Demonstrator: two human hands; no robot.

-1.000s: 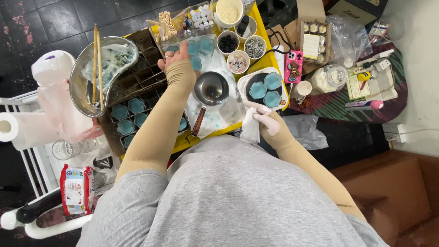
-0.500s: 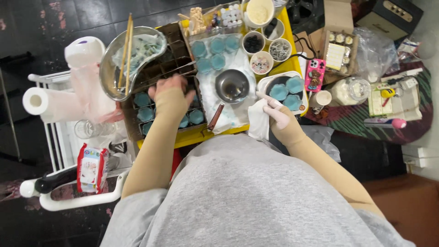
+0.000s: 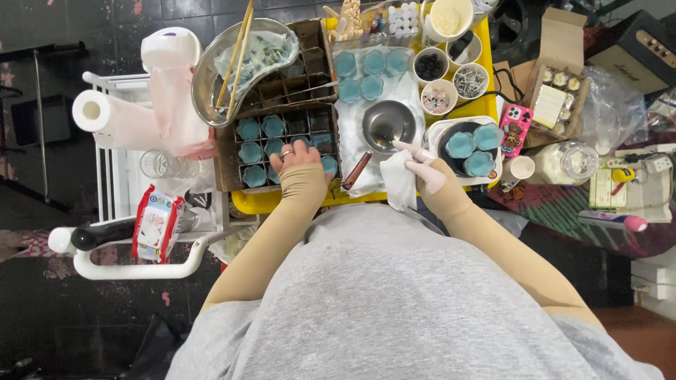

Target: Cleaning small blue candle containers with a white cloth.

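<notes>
Left hand (image 3: 299, 160) is resting, fingers spread, on the compartment tray (image 3: 229, 169) of blue cups (image 3: 251, 152). Right hand (image 3: 422, 172) is pinching a white wipe (image 3: 398, 184); wiping the steel bowl (image 3: 388, 124) likely needs gentle strokes.

You see teal-blue moulded pieces (image 3: 255, 130) in a brown divided box (image 3: 229, 165), on what looks like a yellow tray (image 3: 262, 203).

floor (image 3: 42, 42): dark tiles | white cart (image 3: 116, 176): left | patterned rug (image 3: 563, 204): right | light: even
</notes>
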